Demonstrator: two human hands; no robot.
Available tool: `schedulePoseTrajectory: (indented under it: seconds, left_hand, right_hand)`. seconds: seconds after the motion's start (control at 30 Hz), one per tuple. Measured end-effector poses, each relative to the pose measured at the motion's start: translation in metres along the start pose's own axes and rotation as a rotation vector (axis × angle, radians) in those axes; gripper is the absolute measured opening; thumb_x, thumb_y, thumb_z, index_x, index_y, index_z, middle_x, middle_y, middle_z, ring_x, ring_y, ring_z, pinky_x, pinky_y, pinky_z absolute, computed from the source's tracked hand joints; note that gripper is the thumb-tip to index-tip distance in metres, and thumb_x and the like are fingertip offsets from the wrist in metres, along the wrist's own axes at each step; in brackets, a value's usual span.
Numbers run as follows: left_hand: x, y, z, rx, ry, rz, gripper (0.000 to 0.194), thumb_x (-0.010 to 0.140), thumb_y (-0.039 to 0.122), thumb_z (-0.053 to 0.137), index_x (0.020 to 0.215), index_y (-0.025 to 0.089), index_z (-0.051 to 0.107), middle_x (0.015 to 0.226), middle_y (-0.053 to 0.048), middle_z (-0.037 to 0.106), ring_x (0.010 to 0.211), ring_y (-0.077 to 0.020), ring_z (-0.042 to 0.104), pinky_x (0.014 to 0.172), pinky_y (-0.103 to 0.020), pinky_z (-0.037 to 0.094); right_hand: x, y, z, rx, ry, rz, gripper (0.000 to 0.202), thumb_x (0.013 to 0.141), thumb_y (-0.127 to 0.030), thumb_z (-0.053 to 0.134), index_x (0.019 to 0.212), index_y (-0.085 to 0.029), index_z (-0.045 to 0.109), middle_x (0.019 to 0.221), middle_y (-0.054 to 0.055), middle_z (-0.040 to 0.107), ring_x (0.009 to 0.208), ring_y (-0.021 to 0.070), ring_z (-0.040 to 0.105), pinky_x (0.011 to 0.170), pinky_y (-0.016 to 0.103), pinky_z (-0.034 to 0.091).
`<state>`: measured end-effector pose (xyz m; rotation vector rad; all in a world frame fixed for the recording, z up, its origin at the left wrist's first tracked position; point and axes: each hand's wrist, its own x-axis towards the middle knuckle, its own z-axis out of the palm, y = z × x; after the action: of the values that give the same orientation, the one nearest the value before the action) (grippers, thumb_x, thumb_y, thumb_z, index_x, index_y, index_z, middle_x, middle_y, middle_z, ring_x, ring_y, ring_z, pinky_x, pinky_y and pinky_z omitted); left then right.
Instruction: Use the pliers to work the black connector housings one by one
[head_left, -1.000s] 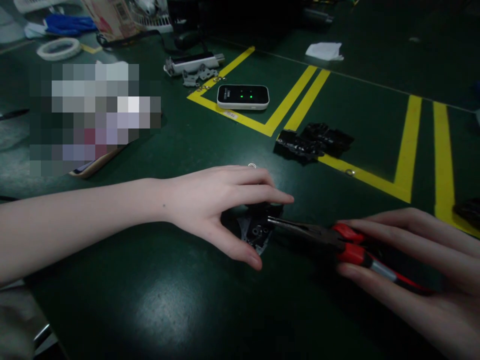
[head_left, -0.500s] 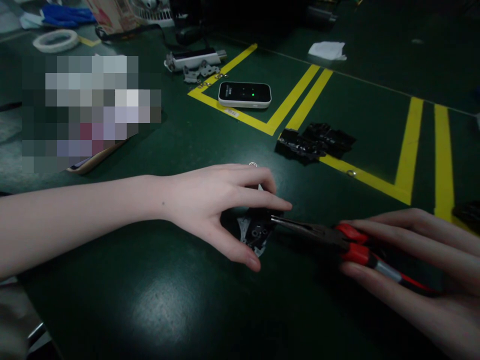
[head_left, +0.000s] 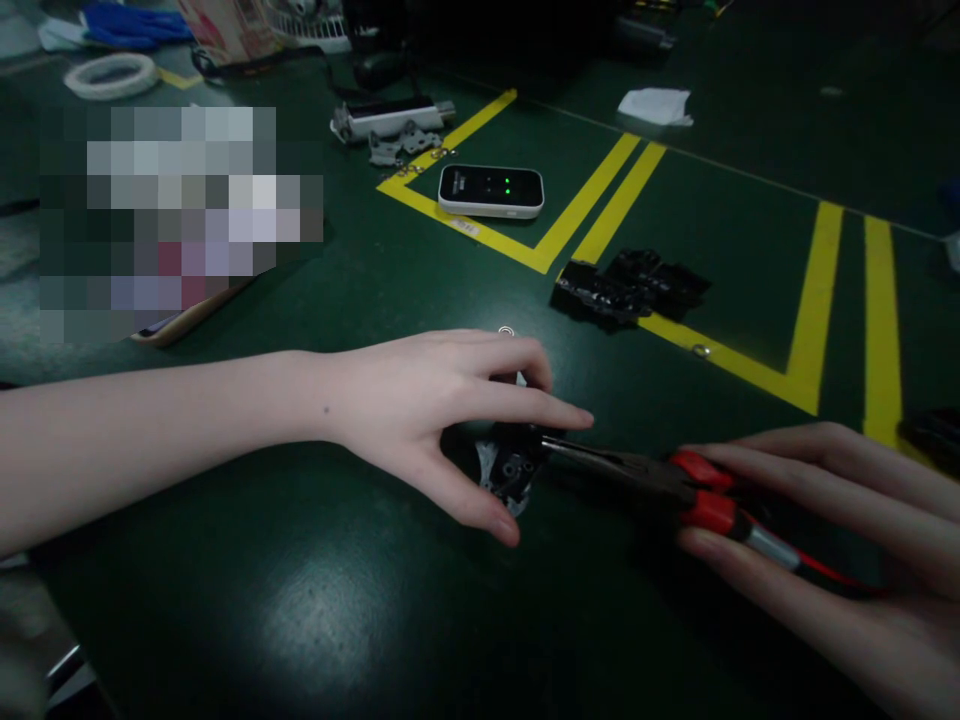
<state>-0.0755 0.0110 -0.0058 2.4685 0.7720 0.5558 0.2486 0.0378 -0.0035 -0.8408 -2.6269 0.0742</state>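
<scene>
My left hand (head_left: 450, 400) reaches in from the left, palm down over a small black part with grey metal pieces (head_left: 510, 475). Its thumb lies along the near side of this part and the fingers curl over the far side, steadying it on the table. Much of the part is hidden under the hand. Needle-nose pliers (head_left: 709, 490) with red handles are gripped in my right hand (head_left: 832, 510). Their jaw tips meet the part's upper right edge, just below my left index finger. Whether something thin sits between the jaws, I cannot make out.
Several black moulded parts (head_left: 630, 285) lie beyond my hands on the green table (head_left: 360, 570). A small ring (head_left: 506, 331) rests just past my left knuckles. Farther back are a white-edged black device (head_left: 491, 190) with green lights, grey metal pieces (head_left: 405, 145) and a tape roll (head_left: 111, 76).
The pliers' tips have shifted slightly left on the part. My left index finger reaches a little farther right. A second green light shows on the device.
</scene>
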Motion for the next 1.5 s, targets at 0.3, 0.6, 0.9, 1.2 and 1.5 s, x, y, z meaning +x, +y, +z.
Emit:
schedulePoseTrajectory:
  seconds: [0.3, 0.6, 0.9, 1.2, 1.5]
  left_hand:
    - [0.0, 0.003, 0.0, 0.167, -0.04, 0.047, 0.071, 0.089, 0.068, 0.058, 0.143, 0.022, 0.055, 0.12, -0.015, 0.06, 0.101, -0.0256, 0.057, 0.086, -0.036, 0.048]
    - [0.0, 0.006, -0.001, 0.232, -0.043, 0.087, 0.065, 0.09, 0.062, 0.06, 0.139, 0.02, 0.058, 0.12, -0.016, 0.061, 0.103, -0.0261, 0.06, 0.085, -0.035, 0.05]
    - [0.0, 0.003, 0.002, 0.193, -0.032, 0.055, 0.076, 0.088, 0.063, 0.062, 0.146, 0.016, 0.049, 0.123, -0.017, 0.061, 0.106, -0.0278, 0.06, 0.089, -0.038, 0.051]
    - [0.0, 0.002, 0.002, 0.127, 0.007, 0.026, 0.087, 0.087, 0.06, 0.064, 0.148, 0.003, 0.04, 0.128, -0.022, 0.061, 0.114, -0.0309, 0.06, 0.096, -0.04, 0.05]
    - [0.001, 0.001, 0.002, 0.109, 0.001, 0.018, 0.084, 0.085, 0.058, 0.067, 0.145, 0.005, 0.043, 0.128, -0.023, 0.061, 0.116, -0.0313, 0.06, 0.098, -0.041, 0.05]
  right_hand:
    - [-0.001, -0.012, 0.0, -0.01, 0.022, 0.008, 0.038, 0.088, -0.057, 0.061, 0.112, -0.028, 0.065, 0.106, 0.003, 0.064, 0.08, 0.017, 0.065, 0.054, 0.029, 0.049]
    - [-0.001, -0.016, 0.003, 0.032, 0.023, -0.009, 0.039, 0.09, -0.051, 0.063, 0.118, -0.025, 0.061, 0.107, 0.006, 0.062, 0.084, 0.0176, 0.064, 0.062, 0.031, 0.052]
    - [-0.001, -0.012, 0.006, 0.01, 0.051, -0.003, 0.041, 0.089, -0.05, 0.064, 0.119, -0.023, 0.061, 0.109, 0.006, 0.062, 0.087, 0.0182, 0.064, 0.067, 0.033, 0.054]
    - [-0.005, -0.017, 0.005, 0.055, 0.052, 0.07, 0.042, 0.088, -0.051, 0.066, 0.122, -0.027, 0.061, 0.113, 0.004, 0.062, 0.089, 0.0182, 0.064, 0.075, 0.035, 0.055]
    - [-0.001, -0.022, 0.003, 0.05, 0.065, 0.095, 0.038, 0.089, -0.055, 0.062, 0.116, -0.027, 0.063, 0.107, 0.004, 0.063, 0.085, 0.0194, 0.064, 0.071, 0.035, 0.053]
